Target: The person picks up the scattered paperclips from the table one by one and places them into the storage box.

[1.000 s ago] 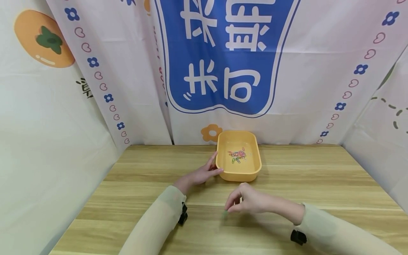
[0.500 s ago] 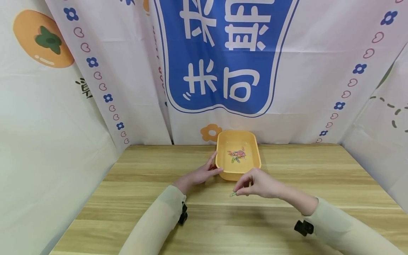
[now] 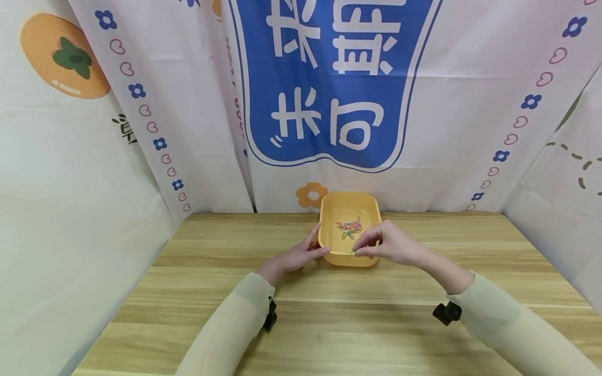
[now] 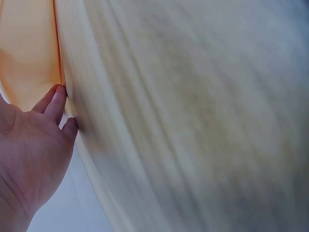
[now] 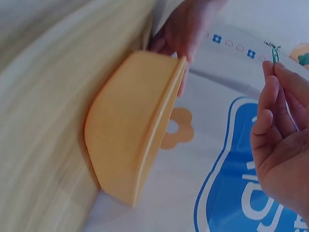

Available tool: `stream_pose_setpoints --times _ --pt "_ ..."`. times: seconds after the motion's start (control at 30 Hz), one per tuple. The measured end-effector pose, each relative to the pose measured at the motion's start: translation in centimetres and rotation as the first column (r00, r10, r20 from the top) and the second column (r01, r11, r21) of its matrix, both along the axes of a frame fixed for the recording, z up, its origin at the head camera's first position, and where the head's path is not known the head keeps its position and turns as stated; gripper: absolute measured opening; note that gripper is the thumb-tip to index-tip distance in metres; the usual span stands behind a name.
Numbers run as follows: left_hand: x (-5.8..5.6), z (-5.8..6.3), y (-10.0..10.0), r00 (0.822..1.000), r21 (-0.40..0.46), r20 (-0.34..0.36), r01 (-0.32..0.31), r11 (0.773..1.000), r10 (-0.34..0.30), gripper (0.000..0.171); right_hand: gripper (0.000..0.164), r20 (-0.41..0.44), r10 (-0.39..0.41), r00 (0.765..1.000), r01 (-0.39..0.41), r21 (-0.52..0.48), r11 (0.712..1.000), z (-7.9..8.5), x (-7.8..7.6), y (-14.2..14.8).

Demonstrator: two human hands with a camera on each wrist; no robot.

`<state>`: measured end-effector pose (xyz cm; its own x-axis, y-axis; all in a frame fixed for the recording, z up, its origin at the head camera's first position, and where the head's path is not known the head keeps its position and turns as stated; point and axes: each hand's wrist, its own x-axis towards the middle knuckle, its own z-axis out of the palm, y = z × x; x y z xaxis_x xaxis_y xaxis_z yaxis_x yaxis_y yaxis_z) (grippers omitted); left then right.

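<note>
My right hand pinches a green paper clip between thumb and forefinger, above the near rim of a yellow plastic box. In the right wrist view the clip sticks up past the fingertips. My left hand rests against the box's left side, its fingers extended and touching the wall; the left wrist view shows those fingers straight along the box. Inside the box lies a small heap of colored paper clips, pink, red, green and blue among them.
The box stands at the back of a wood-grain table, close to a printed white cloth that hangs behind. Cloth also hangs at both sides. Black wrist cameras sit at the cuffs.
The right hand has moved up and away from the body with the green paper clip, from over the table to the box's near rim. The left hand has stayed in place.
</note>
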<state>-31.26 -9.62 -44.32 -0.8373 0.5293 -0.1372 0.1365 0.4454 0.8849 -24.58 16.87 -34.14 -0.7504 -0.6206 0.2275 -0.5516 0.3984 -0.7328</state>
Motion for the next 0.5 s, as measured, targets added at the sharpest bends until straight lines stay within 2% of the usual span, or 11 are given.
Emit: stream_pose_setpoints --times 0.23,0.5 --pt "-0.1 -0.1 0.0 1.0 0.012 -0.002 0.005 1.0 -0.005 0.083 0.008 -0.012 -0.072 0.997 0.073 0.014 0.997 0.8 -2.1 0.5" --pt "0.1 0.1 0.0 1.0 0.004 -0.006 0.008 1.0 -0.008 0.083 0.01 0.008 -0.174 0.985 0.174 0.033 0.984 1.0 -5.1 0.8"
